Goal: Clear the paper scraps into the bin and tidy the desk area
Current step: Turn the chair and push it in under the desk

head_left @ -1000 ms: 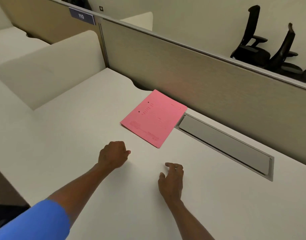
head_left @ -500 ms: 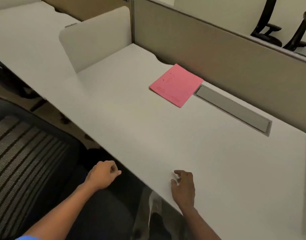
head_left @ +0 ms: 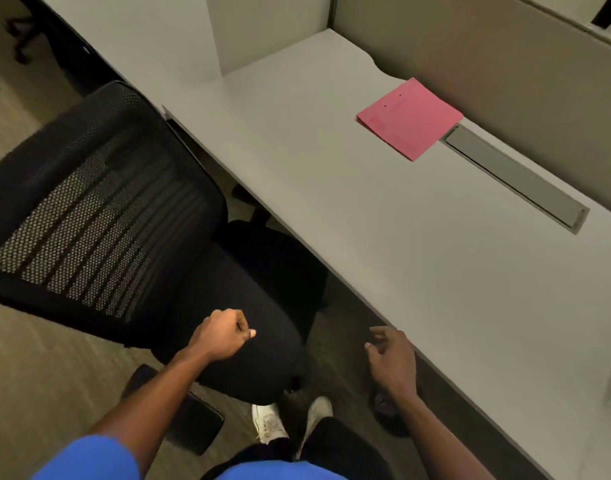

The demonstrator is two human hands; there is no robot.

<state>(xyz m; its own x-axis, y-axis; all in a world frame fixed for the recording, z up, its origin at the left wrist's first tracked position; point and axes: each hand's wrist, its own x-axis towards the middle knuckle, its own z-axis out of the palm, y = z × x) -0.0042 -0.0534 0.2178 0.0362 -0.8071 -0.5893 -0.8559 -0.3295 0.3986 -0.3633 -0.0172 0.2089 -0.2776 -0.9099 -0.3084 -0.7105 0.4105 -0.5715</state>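
Note:
A pink folder [head_left: 410, 117] lies flat at the back of the white desk [head_left: 383, 237], against the partition. My left hand [head_left: 224, 334] is curled into a fist above the black chair's seat, off the desk; whether anything is inside the fist is hidden. Just below the desk's front edge hangs my right hand [head_left: 392, 358], fingers loosely apart and empty. No paper scraps or bin show in view.
A black mesh office chair [head_left: 99, 216] stands left of the desk, seat toward me. A grey cable-tray lid [head_left: 511, 174] is set into the desk beside the folder. A beige partition [head_left: 487, 74] backs the desk. My white shoes [head_left: 290, 420] are on the carpet below.
Both hands have pulled back off the desk top and dropped below its edge. The view has backed away and tilted down, bringing the chair and floor into sight.

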